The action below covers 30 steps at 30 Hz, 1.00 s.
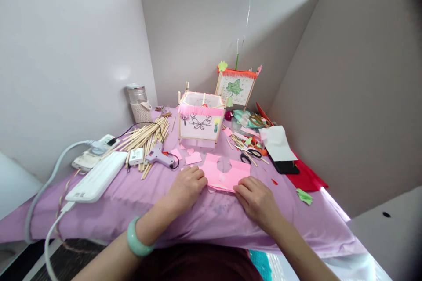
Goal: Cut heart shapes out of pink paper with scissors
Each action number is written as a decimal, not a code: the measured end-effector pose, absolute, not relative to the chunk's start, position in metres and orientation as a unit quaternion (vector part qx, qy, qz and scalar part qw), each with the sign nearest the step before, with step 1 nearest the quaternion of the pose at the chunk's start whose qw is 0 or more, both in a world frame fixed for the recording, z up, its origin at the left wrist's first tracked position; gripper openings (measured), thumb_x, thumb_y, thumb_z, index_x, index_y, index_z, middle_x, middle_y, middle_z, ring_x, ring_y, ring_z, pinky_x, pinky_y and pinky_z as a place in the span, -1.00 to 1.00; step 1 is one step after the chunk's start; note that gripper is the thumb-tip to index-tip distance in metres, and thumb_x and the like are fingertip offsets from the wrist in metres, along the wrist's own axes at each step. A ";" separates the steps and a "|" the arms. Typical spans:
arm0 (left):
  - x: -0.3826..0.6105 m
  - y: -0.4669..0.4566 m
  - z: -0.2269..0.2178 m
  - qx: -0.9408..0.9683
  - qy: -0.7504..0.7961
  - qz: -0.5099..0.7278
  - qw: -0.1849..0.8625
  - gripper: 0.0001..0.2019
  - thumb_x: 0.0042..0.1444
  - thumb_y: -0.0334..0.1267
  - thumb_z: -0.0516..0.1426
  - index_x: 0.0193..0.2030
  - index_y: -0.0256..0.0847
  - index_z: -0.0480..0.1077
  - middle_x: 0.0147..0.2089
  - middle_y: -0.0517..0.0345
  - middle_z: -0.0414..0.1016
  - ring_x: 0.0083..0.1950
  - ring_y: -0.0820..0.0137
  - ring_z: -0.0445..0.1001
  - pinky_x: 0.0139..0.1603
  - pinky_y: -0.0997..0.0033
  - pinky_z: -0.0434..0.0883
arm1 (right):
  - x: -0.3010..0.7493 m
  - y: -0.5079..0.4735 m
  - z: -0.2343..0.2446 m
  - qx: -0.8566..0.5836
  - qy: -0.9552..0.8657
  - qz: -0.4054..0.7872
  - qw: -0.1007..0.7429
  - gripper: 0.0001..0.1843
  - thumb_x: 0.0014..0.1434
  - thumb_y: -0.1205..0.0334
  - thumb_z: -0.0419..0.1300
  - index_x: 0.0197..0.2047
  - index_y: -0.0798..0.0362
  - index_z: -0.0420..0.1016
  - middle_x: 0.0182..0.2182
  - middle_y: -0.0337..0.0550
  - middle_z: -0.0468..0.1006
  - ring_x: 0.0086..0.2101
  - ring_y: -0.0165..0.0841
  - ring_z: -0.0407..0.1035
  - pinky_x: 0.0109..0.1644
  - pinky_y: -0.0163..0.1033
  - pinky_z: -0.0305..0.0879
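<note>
A sheet of pink paper (237, 175) with a rounded notch cut in its far edge lies before me, seemingly folded or layered along its near edge. My left hand (187, 185) is closed on its left side, fingertips at the lower left corner. At the lower right, my right hand (257, 197) pinches the near edge between thumb and fingers. Just beyond the paper stands a small lantern (199, 127) with a stick frame, drawn panels and a pink fringe. Pink scraps (193, 158) lie between lantern and paper. Black-handled scissors (245, 158) rest to the right.
On the left are a glue gun (160, 156), a bundle of wooden sticks (145, 138), a white power bank (97, 178), cables and a glass jar (138, 101). A second lantern (237, 88) stands at the back. A black phone (285, 167) lies right, partly under white paper (278, 142).
</note>
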<state>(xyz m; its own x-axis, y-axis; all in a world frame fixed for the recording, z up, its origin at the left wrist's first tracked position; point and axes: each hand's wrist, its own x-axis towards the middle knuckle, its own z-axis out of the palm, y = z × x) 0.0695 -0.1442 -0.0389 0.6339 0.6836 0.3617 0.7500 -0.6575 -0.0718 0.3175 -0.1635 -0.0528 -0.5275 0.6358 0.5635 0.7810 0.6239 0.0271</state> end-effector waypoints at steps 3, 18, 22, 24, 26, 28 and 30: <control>0.067 -0.148 -0.039 -0.899 -0.405 -0.150 0.073 -0.76 0.27 -0.35 -0.03 -0.27 -0.22 0.47 -0.25 0.03 0.46 -0.16 0.29 0.33 -0.13 0.30 0.28 | 0.318 -0.170 -0.050 -0.435 -0.864 -0.092 0.234 -0.72 0.32 0.28 0.00 -0.29 0.04 0.53 -0.36 -0.08 0.48 -0.30 -0.33 0.28 -0.21 -0.25 0.11; 0.068 -0.122 -0.020 -0.880 -0.457 -0.118 -0.057 -0.70 0.25 -0.27 -0.01 -0.29 -0.23 0.54 -0.26 0.00 0.54 -0.16 0.29 0.44 -0.13 0.35 0.30 | 0.318 -0.148 -0.030 -0.497 -0.823 0.172 0.213 -0.70 0.29 0.21 0.02 -0.34 0.05 0.54 -0.33 -0.13 0.52 -0.28 -0.33 0.36 -0.20 -0.28 0.20; 0.073 -0.101 -0.005 -0.839 -0.511 -0.068 -0.174 -0.80 0.05 -0.28 0.10 -0.31 -0.22 0.56 -0.33 0.08 0.57 -0.28 0.34 0.47 -0.28 0.43 0.29 | 0.316 -0.133 -0.017 -0.546 -0.774 0.273 0.166 -0.78 0.18 0.23 0.08 -0.38 0.07 0.53 -0.35 -0.15 0.57 -0.34 -0.33 0.39 -0.29 -0.30 0.17; 0.075 -0.095 0.001 -0.826 -0.528 -0.044 -0.192 -0.81 -0.03 -0.29 0.12 -0.33 -0.24 0.56 -0.39 0.10 0.57 -0.34 0.36 0.46 -0.35 0.45 0.27 | 0.315 -0.129 -0.015 -0.571 -0.752 0.287 0.163 -0.84 0.11 0.23 0.12 -0.38 0.08 0.50 -0.39 -0.17 0.57 -0.36 -0.33 0.39 -0.34 -0.31 0.14; 0.077 -0.091 0.004 -0.821 -0.536 -0.037 -0.192 -0.83 -0.08 -0.29 0.14 -0.37 -0.26 0.54 -0.40 0.11 0.56 -0.35 0.37 0.46 -0.37 0.46 0.26 | 0.315 -0.127 -0.015 -0.591 -0.738 0.281 0.164 -0.88 0.05 0.22 0.16 -0.39 0.07 0.48 -0.41 -0.19 0.56 -0.38 -0.33 0.38 -0.37 -0.32 0.11; 0.077 -0.088 0.003 -0.816 -0.543 -0.041 -0.192 -0.85 -0.12 -0.28 0.16 -0.39 -0.25 0.52 -0.39 0.13 0.56 -0.35 0.38 0.46 -0.38 0.47 0.25 | 0.314 -0.126 -0.017 -0.603 -0.733 0.269 0.163 -0.88 0.04 0.21 0.16 -0.40 0.07 0.46 -0.41 -0.19 0.55 -0.38 -0.33 0.38 -0.38 -0.32 0.09; 0.076 -0.085 0.001 -0.809 -0.552 -0.042 -0.197 -0.85 -0.15 -0.25 0.19 -0.40 -0.23 0.50 -0.39 0.15 0.56 -0.35 0.38 0.46 -0.41 0.48 0.24 | 0.314 -0.126 -0.018 -0.611 -0.732 0.256 0.161 -0.88 0.04 0.21 0.16 -0.40 0.06 0.46 -0.39 -0.17 0.55 -0.36 -0.33 0.38 -0.36 -0.32 0.08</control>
<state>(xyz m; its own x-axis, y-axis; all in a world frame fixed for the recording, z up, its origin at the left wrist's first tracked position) 0.0759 -0.0853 0.0014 0.3874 0.9097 -0.1498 0.8764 -0.3130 0.3660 0.3138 -0.1260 -0.0177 -0.2026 0.9762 -0.0781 0.8114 0.1227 -0.5714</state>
